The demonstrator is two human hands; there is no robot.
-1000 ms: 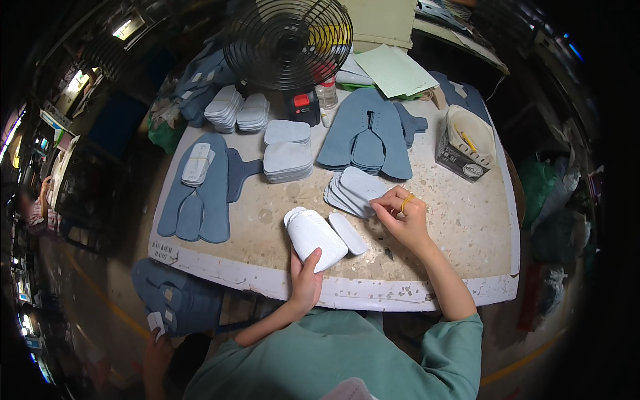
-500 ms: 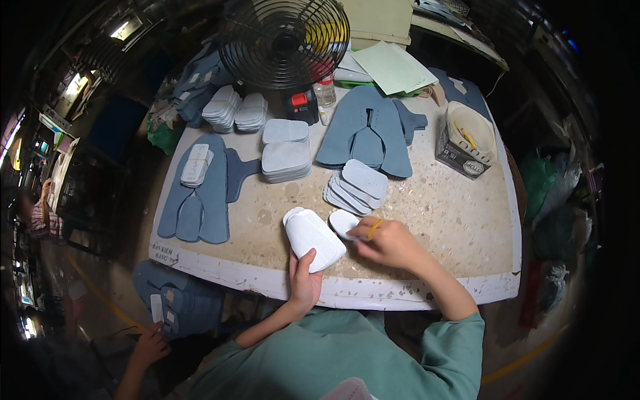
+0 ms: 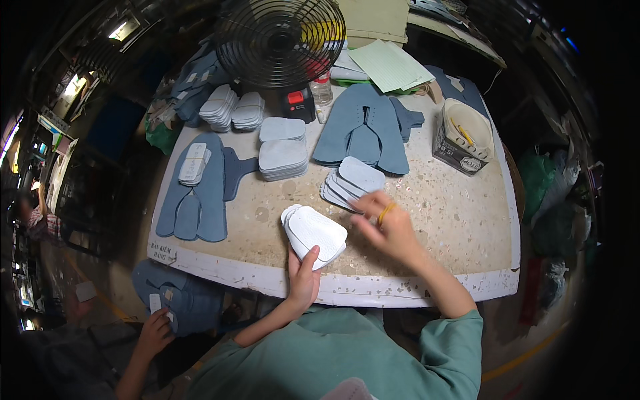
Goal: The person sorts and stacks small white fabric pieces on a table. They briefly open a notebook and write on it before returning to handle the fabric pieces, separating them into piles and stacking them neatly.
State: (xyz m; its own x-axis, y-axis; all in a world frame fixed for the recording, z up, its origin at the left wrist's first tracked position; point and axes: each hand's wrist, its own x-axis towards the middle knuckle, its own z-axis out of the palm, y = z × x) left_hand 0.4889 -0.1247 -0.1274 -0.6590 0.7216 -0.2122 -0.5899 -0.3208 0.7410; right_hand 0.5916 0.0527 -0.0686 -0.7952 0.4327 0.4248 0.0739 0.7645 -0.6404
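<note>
The loose white piece (image 3: 321, 230) from the bench (image 3: 460, 227) now seems added onto the white stack (image 3: 339, 239) gripped in the left hand (image 3: 305, 283); the right hand (image 3: 390, 227), fingers parted and seemingly empty, is near the fanned grey pieces (image 3: 360, 175).

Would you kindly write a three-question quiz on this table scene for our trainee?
1. True or false: the left hand is empty.

2. Multiple choice: which of these is nearest the right hand?
A) the black, round wire-caged fan
B) the fanned pile of pale grey, rounded pieces
C) the pale green, flat sheets

3. Fill in the blank: the thin, looped band on a finger of the right hand is ____ in colour.

Key:
1. False; it holds a stack of white, rounded pieces.
2. B
3. yellow
</note>
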